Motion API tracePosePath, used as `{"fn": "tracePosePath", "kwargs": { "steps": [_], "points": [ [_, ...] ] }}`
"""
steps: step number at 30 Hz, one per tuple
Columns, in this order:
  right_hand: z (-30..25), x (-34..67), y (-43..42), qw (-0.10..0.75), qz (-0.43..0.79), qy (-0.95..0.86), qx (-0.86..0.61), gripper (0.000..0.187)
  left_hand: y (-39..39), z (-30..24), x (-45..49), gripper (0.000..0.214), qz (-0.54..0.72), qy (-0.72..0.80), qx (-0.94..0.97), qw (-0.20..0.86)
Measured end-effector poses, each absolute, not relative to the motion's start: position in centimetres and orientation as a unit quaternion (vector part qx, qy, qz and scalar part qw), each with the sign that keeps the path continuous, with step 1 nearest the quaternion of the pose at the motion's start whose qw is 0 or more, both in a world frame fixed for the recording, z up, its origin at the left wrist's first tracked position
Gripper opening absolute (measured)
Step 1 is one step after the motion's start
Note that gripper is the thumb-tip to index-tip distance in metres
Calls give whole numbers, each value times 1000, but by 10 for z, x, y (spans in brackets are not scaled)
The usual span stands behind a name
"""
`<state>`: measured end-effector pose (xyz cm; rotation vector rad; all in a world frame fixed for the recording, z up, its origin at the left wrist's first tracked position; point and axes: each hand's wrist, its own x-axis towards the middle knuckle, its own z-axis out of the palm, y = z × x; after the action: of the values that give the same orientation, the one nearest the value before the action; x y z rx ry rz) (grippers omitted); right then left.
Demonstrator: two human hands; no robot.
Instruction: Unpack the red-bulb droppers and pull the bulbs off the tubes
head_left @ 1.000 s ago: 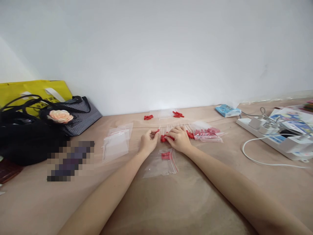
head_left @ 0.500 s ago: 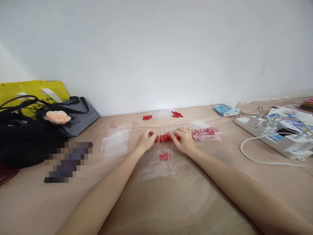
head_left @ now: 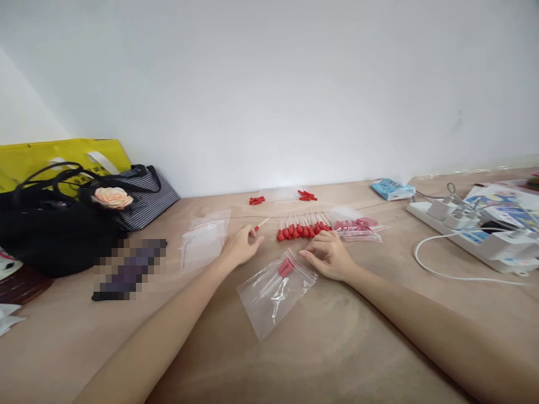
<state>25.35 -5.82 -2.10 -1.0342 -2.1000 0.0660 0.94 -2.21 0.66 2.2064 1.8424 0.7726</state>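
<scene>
A dropper (head_left: 263, 223) with a red rubber bulb and a thin pale tube is in my left hand (head_left: 241, 246), bulb end in the fingers, tube pointing up and right. My right hand (head_left: 330, 255) has its thumb and fingers at the red-lined mouth of a clear zip bag (head_left: 269, 303). A few red bulbs (head_left: 286, 267) lie inside that bag near its mouth. Just beyond my hands is a row of droppers (head_left: 300, 230), side by side with bulbs toward me.
Flat clear bags (head_left: 204, 244) lie left. Right of the row is a bag of red bulbs (head_left: 357, 227). Loose red bulbs (head_left: 256, 200) and thin tubes (head_left: 285, 196) lie by the wall. A power strip (head_left: 463, 233), blue packet (head_left: 391, 189) and black bag (head_left: 59, 235) flank the table.
My left hand has moved left and now has a dropper clear of the row. The right hand has come off the row down to the zip bag, which has turned and shifted toward me.
</scene>
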Motion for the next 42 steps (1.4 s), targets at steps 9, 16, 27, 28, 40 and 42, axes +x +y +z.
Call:
{"fn": "tracePosePath", "kwargs": {
  "steps": [9, 16, 27, 28, 40, 42],
  "points": [
    [-11, 254, -61, 343, 71, -850, -394, 27, 36, -9, 28, 13, 304, 630, 699, 149],
    [-3, 247, -72, 252, 165, -847, -438, 16, 25, -17, 45, 20, 342, 619, 663, 245],
    [14, 223, -47, 166, -12, -906, -388, 15, 0, -24, 27, 21, 433, 565, 646, 276],
    [15, 217, -45, 163, -37, -912, -374, 14, -6, -23, 27, 22, 438, 555, 650, 278],
    [-2, 244, -58, 322, 157, -882, -308, 19, -73, -7, 15, 15, 393, 514, 732, 215],
    [-6, 261, -59, 311, 194, -881, -301, 25, -79, -4, 15, 14, 361, 492, 770, 186]
  ]
}}
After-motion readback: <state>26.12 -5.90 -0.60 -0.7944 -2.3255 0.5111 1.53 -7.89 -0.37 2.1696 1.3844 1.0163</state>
